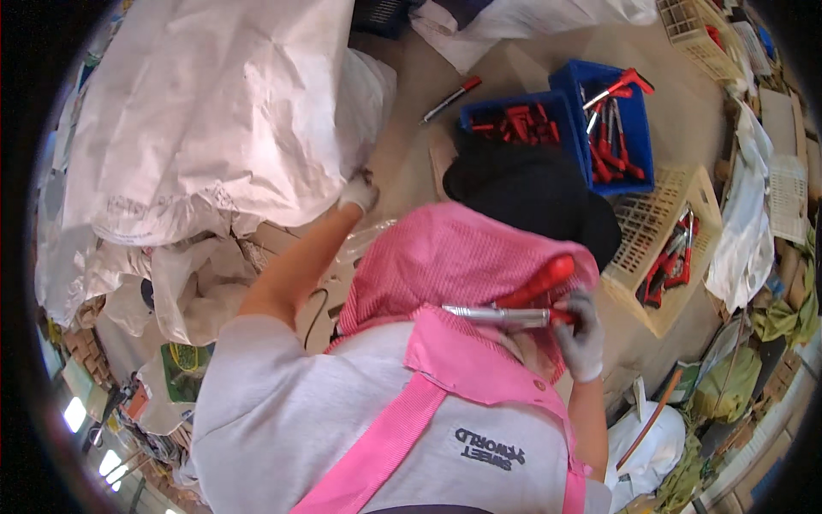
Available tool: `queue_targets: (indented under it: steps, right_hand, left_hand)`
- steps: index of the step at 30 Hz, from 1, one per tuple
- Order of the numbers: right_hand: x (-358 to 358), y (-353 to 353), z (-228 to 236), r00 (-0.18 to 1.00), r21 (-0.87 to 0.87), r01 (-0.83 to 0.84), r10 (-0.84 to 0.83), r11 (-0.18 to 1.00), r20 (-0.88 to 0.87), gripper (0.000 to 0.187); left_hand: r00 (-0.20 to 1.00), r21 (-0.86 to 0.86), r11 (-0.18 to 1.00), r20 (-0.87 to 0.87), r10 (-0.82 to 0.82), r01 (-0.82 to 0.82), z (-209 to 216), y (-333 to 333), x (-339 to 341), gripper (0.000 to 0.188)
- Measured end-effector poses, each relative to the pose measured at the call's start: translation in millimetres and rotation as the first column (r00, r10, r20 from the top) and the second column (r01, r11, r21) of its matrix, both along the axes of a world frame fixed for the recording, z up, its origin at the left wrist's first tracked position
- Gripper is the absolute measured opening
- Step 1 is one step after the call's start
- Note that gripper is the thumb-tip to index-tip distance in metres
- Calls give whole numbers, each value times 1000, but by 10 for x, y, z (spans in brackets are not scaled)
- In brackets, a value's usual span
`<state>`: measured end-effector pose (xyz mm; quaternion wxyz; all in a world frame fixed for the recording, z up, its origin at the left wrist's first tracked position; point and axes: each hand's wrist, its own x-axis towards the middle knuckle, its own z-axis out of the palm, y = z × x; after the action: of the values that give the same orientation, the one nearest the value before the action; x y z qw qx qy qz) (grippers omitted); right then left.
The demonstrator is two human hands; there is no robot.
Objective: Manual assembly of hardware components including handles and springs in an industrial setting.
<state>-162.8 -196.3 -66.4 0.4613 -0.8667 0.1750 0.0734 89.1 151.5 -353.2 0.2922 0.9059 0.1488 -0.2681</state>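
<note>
My right hand point(582, 336), in a pale glove, is closed on a hand tool point(501, 317) with a silver tubular shaft and red grips. The tool lies roughly level above the pink apron point(445, 257) on my lap, its silver end pointing left. My left hand point(359, 191), also gloved, reaches to the lower edge of a large white sack point(231, 94). Its fingers look curled, with darkened tips; what they hold, if anything, is too small to make out. A similar straight silver tool point(451, 98) with a red end lies on the floor ahead.
Two blue bins point(565, 73) ahead hold red parts and red-handled silver tools. To the right, a cream crate point(698, 184) holds more such tools. A black rounded shape point(531, 184) stands beyond my lap. White sheeting point(745, 206) and clutter line the right side.
</note>
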Motion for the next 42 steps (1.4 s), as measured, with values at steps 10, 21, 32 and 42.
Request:
queue_targets:
  steps: [10,21,32,42]
  right_hand:
    - [202,142,17,995,-416,64,-90,907,-44,36]
    - [670,-271,79,706,-61,688,-647,723,289,33]
    - [1131,366,454,974,63,-101,85,993,211,44]
    - [-343,-97,584,740,561,447,-641,697,206,16]
  left_hand:
    - [915,257,924,-360,-180,283,-2115,216,-9,87]
    - [980,37,996,-178,87,-82,-941,-552,66,45]
    - [789,-767,253,482,-379,590,2776,-1356,-283,26]
    - [43,31,66,476,-878,997,2921,-1728,-1223,49]
